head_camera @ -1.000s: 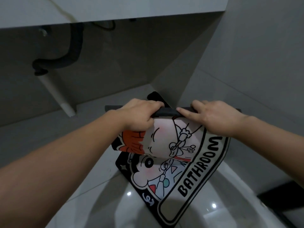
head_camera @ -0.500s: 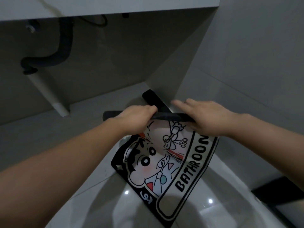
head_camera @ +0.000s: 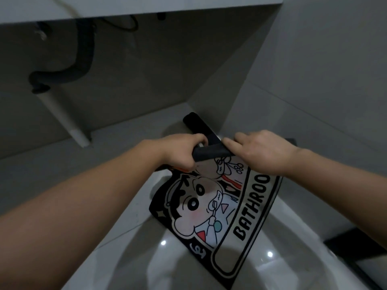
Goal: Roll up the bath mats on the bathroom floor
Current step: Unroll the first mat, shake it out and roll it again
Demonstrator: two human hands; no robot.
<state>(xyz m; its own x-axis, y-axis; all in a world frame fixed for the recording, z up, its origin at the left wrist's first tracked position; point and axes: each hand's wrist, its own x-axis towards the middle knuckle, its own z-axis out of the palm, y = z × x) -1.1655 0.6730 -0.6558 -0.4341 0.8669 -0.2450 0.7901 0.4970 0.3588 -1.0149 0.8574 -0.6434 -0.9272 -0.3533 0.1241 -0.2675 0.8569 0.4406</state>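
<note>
Here, two hands (head_camera: 182, 151) (head_camera: 261, 153), one bath mat (head_camera: 219, 206).

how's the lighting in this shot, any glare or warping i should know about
Head view: dim overall, the space under the white counter in deep shadow; two small glare spots sit on the glossy grey floor tiles; wide-angle bending bows the wall lines and stretches both forearms; the cartoon-printed black-edged bath mat reads sharp, though the left hand and right hand look slightly soft.
</note>
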